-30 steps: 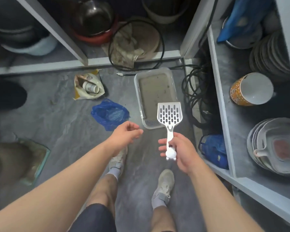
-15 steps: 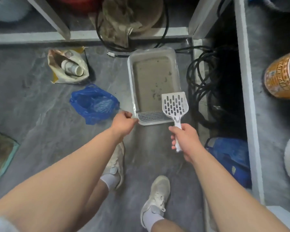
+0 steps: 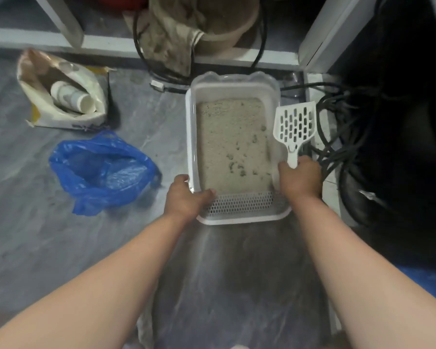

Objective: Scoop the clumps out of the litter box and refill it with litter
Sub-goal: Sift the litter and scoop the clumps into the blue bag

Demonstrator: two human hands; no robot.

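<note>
Blue bag (image 3: pixel 101 170) gapes at 9 o'clock of the litter box (image 3: pixel 194 137) on the floor. Left hand (image 3: pixel 186 197) grips its near corner; right hand (image 3: pixel 300 180) clutches the scoop (image 3: pixel 295 124) against the rim. Risk: jerking the box spills litter or drops the scoop.

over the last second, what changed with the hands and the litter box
The left hand, empty and in mid-air a second ago, reached forward and now grips the near left corner of the litter box. The right hand, still holding the scoop, moved forward to the box's right rim. The blue bag and litter sack stayed put on the floor.
</note>
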